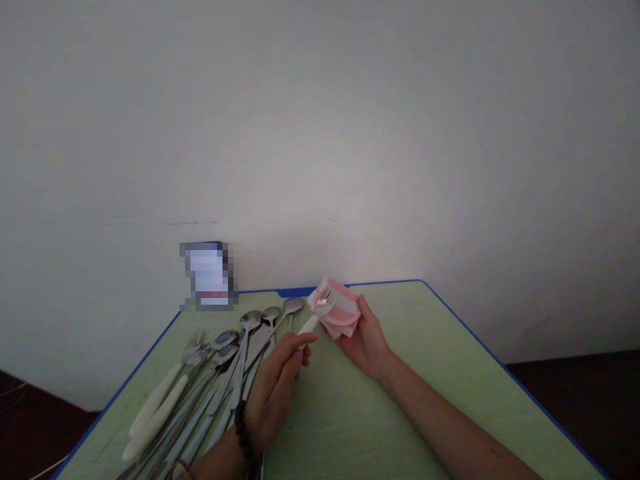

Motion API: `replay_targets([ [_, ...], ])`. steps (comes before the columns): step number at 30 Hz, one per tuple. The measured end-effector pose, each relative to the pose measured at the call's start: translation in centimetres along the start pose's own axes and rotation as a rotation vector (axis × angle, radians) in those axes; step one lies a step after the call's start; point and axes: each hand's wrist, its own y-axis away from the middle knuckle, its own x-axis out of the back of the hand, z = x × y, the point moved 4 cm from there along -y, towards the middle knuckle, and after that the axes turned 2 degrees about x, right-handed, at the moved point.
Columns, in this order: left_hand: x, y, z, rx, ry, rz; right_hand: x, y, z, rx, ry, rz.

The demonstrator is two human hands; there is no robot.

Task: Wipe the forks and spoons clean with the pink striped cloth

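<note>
My left hand, with a dark beaded bracelet at the wrist, has its fingers closed round the white handle of a fork. The fork's metal tines lie against a pink-and-white striped cloth. That cloth is bunched in my right hand, which grips it from the right, fingers partly hidden behind it. Left of and beneath my left hand lies a spread of metal cutlery: several long-handled spoons and white-handled forks, their heads pointing away from me.
The green table has a blue edge and meets a plain pale wall. A phone, blurred and with its screen lit, leans on the wall at the back left. Dark floor shows on both sides.
</note>
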Motion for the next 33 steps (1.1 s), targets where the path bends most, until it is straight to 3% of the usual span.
replay_targets([
  [4,-0.1,0.0,-0.1,0.005,-0.014,0.003,0.1,0.0,-0.2,0.05,-0.013,0.046],
  [9,-0.2,0.0,0.1,0.002,-0.05,0.003,-0.3,0.0,0.2,0.063,0.1,-0.03],
  [14,-0.7,-0.2,0.1,0.047,-0.128,-0.085,-0.3,0.0,0.7,-0.014,0.169,-0.037],
  [27,-1.6,0.4,-0.7,0.088,-0.105,-0.274,0.1,0.3,-0.2,-0.051,0.054,-0.028],
  [33,-1.6,0.4,-0.3,0.094,-0.156,-0.293,-0.8,0.5,0.2,-0.028,0.165,-0.099],
])
